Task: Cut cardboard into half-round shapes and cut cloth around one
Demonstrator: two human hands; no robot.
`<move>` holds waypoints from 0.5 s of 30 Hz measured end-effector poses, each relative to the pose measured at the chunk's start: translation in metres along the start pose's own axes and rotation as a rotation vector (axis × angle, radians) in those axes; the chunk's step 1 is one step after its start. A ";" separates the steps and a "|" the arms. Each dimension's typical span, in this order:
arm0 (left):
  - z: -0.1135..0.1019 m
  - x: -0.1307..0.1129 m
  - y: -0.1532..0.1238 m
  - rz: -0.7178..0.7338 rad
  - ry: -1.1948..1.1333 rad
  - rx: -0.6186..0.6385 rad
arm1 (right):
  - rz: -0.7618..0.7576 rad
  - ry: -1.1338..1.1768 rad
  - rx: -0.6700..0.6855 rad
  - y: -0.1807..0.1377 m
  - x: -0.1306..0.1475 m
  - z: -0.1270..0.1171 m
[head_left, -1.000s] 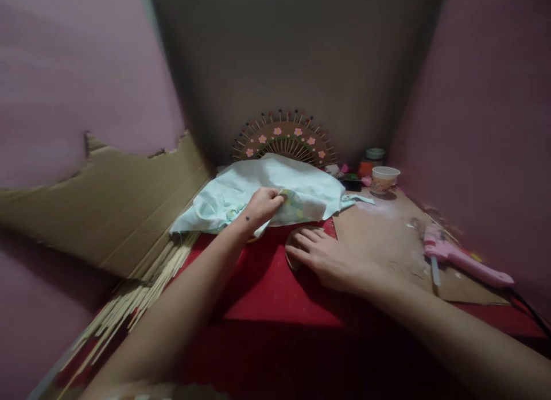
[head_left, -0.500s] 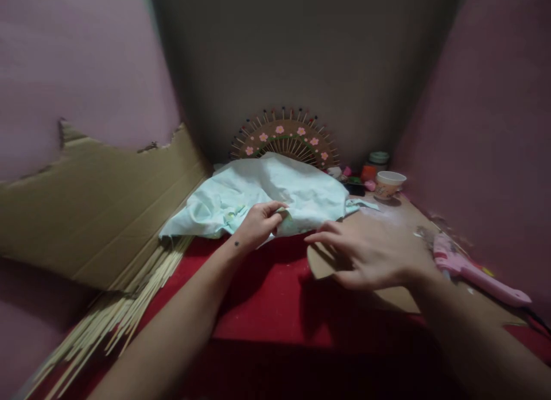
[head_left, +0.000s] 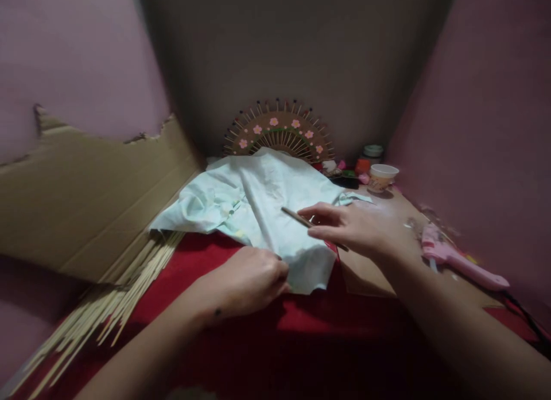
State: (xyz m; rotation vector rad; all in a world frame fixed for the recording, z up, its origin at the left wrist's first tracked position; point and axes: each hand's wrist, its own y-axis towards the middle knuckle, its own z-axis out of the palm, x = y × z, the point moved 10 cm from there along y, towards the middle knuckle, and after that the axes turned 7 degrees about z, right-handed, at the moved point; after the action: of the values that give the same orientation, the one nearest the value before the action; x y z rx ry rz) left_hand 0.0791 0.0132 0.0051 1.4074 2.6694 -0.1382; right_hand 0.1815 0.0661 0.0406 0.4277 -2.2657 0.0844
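A pale mint cloth [head_left: 275,187] lies crumpled across the red-covered table. My left hand [head_left: 253,276] is closed on its near edge, fingers curled under and partly hidden. Over the cloth's right part, my right hand [head_left: 350,225] pinches a thin piece of brown cardboard [head_left: 297,217] between thumb and fingers, seen nearly edge-on. Behind the cloth stands a brown fan-shaped piece [head_left: 279,124] with pink flowers and thin sticks tipped with dark heads.
Bundled thin sticks [head_left: 107,314] lie at left beside a large torn cardboard sheet [head_left: 107,199]. On the right, a pink glue gun [head_left: 460,259] rests on a cardboard sheet [head_left: 370,274]. A paper cup [head_left: 382,179] and a lidded jar [head_left: 372,152] stand at the back right.
My left hand has drawn the cloth's edge toward me. My right hand has lifted the cardboard piece and turned it nearly edge-on. The view has shifted slightly.
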 end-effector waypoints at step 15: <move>-0.009 0.059 0.008 -0.409 -0.284 -0.407 | 0.169 0.112 -0.164 0.005 -0.033 0.006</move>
State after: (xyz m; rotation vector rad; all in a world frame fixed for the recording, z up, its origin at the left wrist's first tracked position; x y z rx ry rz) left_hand 0.0516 0.0672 0.0052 0.6639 2.5162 0.1516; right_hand 0.1955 0.0784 0.0125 0.1404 -2.1750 0.0079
